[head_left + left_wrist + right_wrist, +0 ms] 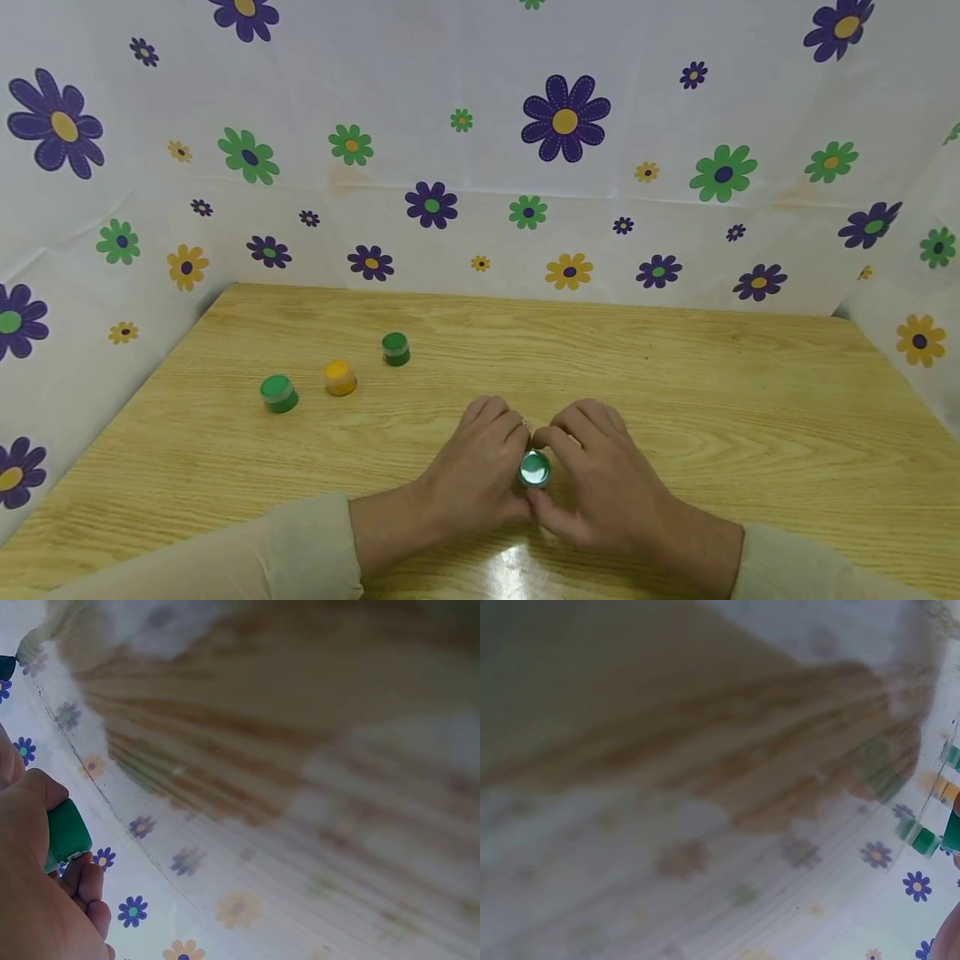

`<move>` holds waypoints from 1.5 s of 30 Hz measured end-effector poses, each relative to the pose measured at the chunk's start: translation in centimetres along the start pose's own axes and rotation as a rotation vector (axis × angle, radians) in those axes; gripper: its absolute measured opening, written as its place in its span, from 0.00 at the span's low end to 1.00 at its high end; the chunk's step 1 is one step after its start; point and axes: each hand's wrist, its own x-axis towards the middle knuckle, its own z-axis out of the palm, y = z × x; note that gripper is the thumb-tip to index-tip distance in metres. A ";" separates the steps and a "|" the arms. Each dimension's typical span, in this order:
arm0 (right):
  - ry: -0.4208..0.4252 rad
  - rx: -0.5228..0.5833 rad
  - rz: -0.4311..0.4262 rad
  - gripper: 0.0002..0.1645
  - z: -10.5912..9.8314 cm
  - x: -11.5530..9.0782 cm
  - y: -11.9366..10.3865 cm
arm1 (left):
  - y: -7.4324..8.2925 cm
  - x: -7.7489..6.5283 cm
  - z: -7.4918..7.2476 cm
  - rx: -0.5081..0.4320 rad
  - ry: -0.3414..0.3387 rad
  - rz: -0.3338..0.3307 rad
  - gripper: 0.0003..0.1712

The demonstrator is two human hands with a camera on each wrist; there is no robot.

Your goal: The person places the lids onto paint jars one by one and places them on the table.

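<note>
Near the front of the table, both hands meet around a small green paint jar (535,469), whose round top shines with reflected light. My left hand (480,471) holds it from the left, fingers bent around its far side. From the right, my right hand (611,479) grips it between a curled forefinger and the thumb. In the left wrist view the green jar (69,831) shows between the thumb and fingers of the left hand (30,855). At the edge of the right wrist view, only part of the jar (952,831) is visible.
Three more small jars stand at the left on the wooden table (675,375): a green one (279,393), a yellow one (341,378) and a dark green one (396,349). A white flower-printed cloth (480,158) encloses the table's back and sides.
</note>
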 end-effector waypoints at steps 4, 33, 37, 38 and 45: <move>0.009 -0.001 -0.021 0.22 0.0 0.0 0.0 | 0.0 0.0 0.1 0.014 0.034 0.013 0.25; 0.018 -0.026 0.037 0.23 0.0 0.0 0.1 | -0.1 0.1 -0.1 0.032 0.050 0.031 0.21; -0.011 -0.021 0.037 0.22 0.0 0.1 0.0 | -0.2 0.0 -0.1 0.025 0.040 0.020 0.24; -0.015 -0.017 0.032 0.21 0.0 0.1 0.0 | -0.2 0.0 -0.1 0.023 0.038 0.019 0.25; -0.001 -0.003 0.002 0.19 0.1 0.1 0.0 | -0.2 -0.1 0.1 0.009 0.049 0.019 0.25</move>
